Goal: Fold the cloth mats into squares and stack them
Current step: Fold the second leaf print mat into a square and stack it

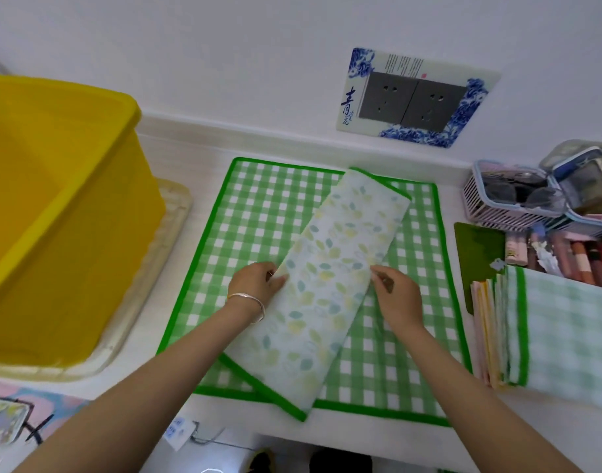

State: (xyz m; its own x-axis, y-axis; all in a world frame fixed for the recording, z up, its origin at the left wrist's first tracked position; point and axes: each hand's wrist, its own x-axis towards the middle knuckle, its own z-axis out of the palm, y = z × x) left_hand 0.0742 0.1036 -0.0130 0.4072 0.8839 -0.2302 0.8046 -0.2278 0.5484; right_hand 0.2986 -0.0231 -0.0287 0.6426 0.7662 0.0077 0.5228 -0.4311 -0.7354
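A leaf-patterned cloth mat (pixel 327 285) with a green border lies folded into a long strip, set diagonally on a spread green-and-white checked mat (pixel 258 213). My left hand (pixel 258 285) pinches the strip's left edge at about its middle. My right hand (pixel 395 291) pinches the right edge opposite it. A stack of folded mats (pixel 549 332), topped by a green checked one, sits at the right on the white table (pixel 204 165).
A large yellow plastic tub (pixel 53 199) on a clear tray fills the left side. A basket of small items (pixel 518 199) and a box of tubes (pixel 566 254) stand at the right rear. A wall socket plate (pixel 412 100) is behind.
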